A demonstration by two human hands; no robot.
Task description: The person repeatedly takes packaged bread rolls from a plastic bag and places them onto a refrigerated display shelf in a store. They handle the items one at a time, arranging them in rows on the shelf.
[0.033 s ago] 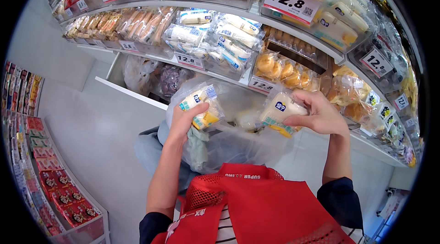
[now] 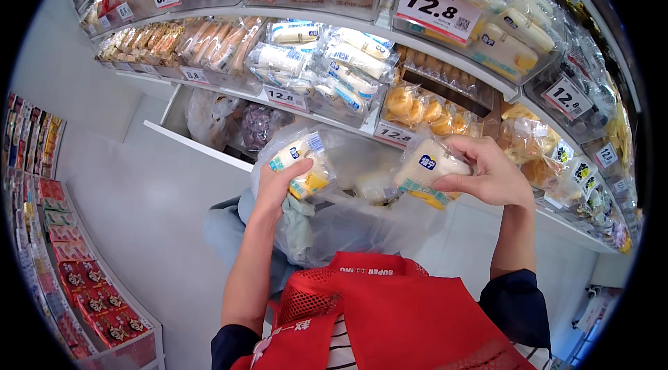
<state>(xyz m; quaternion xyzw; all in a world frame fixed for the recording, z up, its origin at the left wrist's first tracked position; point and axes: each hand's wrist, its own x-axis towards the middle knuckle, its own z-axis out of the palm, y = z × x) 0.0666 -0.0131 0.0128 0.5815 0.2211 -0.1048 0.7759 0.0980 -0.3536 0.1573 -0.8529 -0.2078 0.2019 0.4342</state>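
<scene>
My left hand (image 2: 280,183) is closed around a clear-wrapped pale bread (image 2: 306,155) with yellow at its lower end. A pale green cloth (image 2: 298,222) hangs just below that hand. In my right hand (image 2: 485,172), thumb and fingers pinch a similar wrapped bread (image 2: 424,167), its printed side up. Both packets are held over a large clear plastic bag (image 2: 376,227) at my knees. Another wrapped piece (image 2: 376,186) shows hazily inside the bag, between my hands.
Ahead, a shelf bin of white wrapped breads (image 2: 355,57) stands beside packs of round golden buns (image 2: 428,109). Below is an open white drawer (image 2: 198,144) holding plastic bags and something purple. A rack of red packets (image 2: 97,297) lines the left. More wrapped goods fill the right shelves.
</scene>
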